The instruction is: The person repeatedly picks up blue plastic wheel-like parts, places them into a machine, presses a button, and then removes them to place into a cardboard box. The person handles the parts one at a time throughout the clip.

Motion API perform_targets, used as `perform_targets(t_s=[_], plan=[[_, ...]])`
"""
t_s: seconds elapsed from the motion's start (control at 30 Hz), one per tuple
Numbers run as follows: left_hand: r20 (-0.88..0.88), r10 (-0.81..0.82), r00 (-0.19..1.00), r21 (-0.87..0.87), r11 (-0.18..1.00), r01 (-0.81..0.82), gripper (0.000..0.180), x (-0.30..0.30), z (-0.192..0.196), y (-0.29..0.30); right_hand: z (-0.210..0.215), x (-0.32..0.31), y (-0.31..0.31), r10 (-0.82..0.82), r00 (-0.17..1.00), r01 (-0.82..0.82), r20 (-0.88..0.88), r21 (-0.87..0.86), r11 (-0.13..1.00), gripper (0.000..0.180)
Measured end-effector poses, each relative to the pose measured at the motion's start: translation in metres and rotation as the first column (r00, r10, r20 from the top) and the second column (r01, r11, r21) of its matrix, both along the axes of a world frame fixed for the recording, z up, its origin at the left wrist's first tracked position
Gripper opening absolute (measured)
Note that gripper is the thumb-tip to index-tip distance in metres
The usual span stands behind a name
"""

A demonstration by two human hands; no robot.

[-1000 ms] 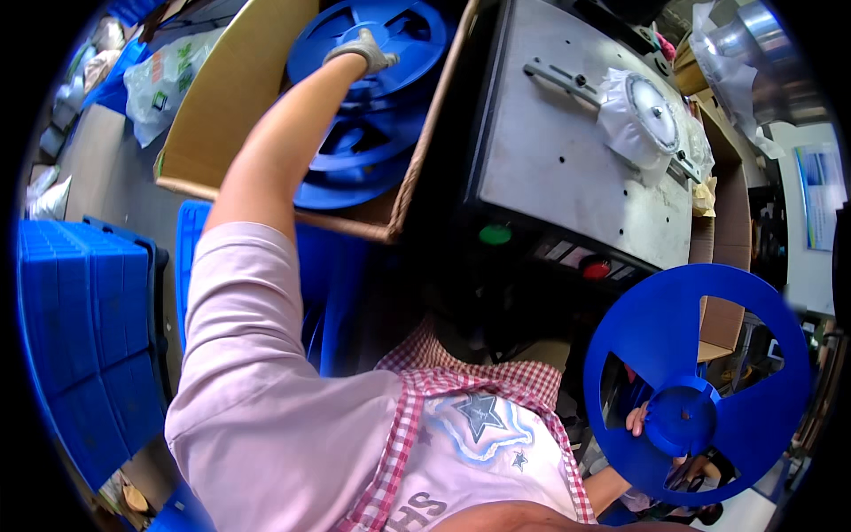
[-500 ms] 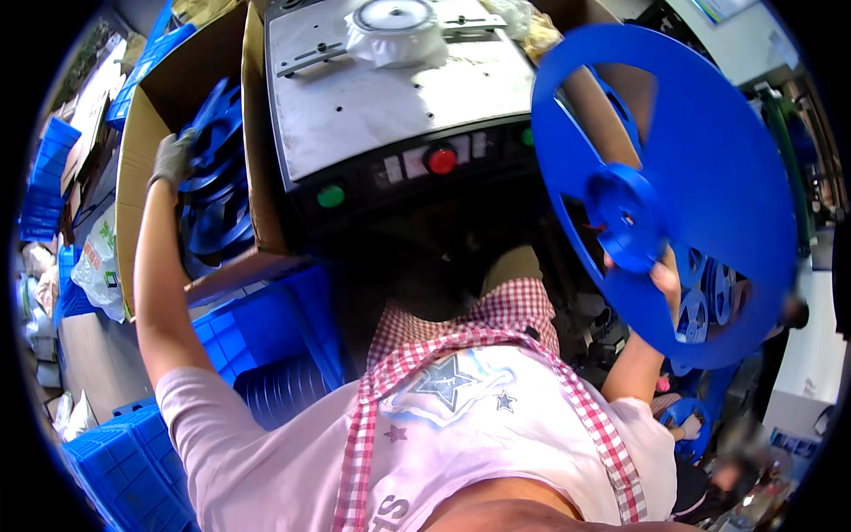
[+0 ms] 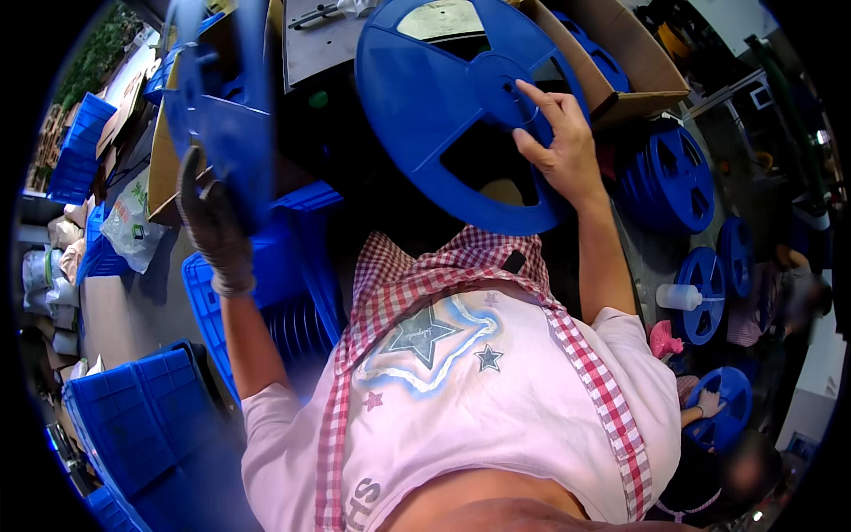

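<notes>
Blue reel (image 3: 461,106) | right hand (image 3: 554,142) grips its hub | gloved left hand (image 3: 213,226) grasps second reel (image 3: 222,106) left of it | risk: one-handed grips may slip, reels may clash.

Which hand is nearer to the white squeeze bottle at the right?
Right. The bare right hand holds a large blue reel up and left of the white bottle; the gloved left hand grips another blue reel far across on the left.
</notes>
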State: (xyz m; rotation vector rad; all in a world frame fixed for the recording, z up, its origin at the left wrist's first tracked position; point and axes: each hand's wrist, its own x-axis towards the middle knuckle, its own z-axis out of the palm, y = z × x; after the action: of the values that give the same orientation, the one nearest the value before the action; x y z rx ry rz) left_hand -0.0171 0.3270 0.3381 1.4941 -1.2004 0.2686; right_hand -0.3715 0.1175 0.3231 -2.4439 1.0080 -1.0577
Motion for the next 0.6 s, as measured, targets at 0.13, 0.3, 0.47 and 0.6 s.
perform_targets(t_s=[0.13, 0.3, 0.47, 0.6], plan=[[0.162, -0.019, 0.987, -0.024, 0.999, 0.024, 0.04, -0.032, -0.006, -0.014, -0.002, 0.008, -0.013, -0.003, 1.0, 0.003, 0.012, -0.028, 1.0, 0.055], [-0.079, -0.161, 0.984, -0.035, 0.987, 0.159, 0.041, -0.046, -0.017, -0.018, -0.019, -0.001, -0.025, 0.054, 0.987, -0.057, 0.151, 0.014, 0.998, 0.054], [-0.247, -0.416, 0.875, -0.144, 0.909, 0.391, 0.039, -0.076, -0.024, -0.032, -0.026, 0.016, -0.025, 0.09, 0.92, -0.149, 0.38, 0.129, 0.98, 0.055], [0.017, -0.376, 0.926, 0.17, 0.914, 0.368, 0.04, -0.115, -0.019, -0.065, -0.045, 0.037, -0.021, 0.073, 0.589, -0.65, 0.805, 0.418, 0.635, 0.059]])
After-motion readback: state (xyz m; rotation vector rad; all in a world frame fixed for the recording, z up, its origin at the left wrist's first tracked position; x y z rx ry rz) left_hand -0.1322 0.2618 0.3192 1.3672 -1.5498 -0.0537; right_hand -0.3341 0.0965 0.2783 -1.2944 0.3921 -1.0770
